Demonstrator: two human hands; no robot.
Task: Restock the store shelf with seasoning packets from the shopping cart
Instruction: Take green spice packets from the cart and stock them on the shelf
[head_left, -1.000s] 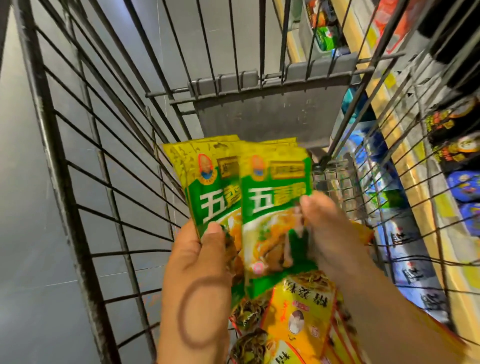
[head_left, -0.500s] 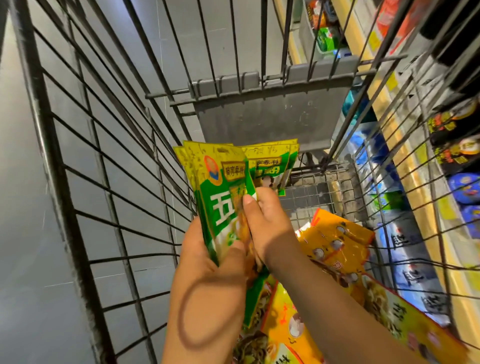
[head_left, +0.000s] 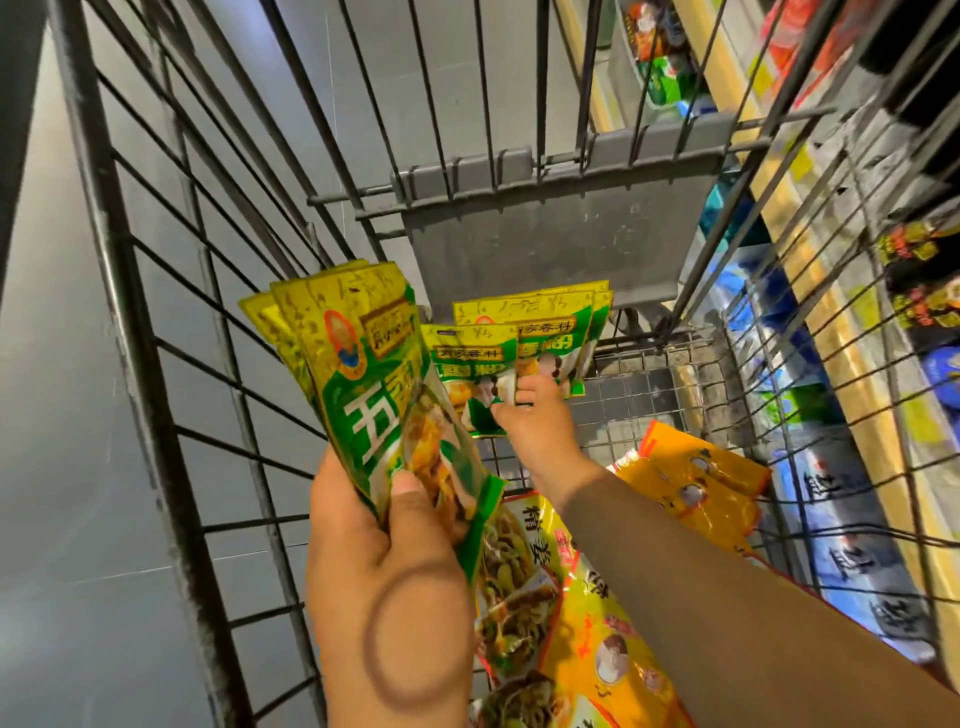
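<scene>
Left hand near, thumb clamped across its fanned packets — right hand, arm outstretched, pinches further packets.

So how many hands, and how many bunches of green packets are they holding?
Hands: 2, the left hand and the right hand.
Bunches of green packets: 2, the left bunch and the right bunch.
Total: 4.

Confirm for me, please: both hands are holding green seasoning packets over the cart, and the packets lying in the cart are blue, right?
Not quite: the head view shows the packets lying in the cart are yellow, not blue. Both the left hand and right hand do hold green seasoning packets.
</scene>
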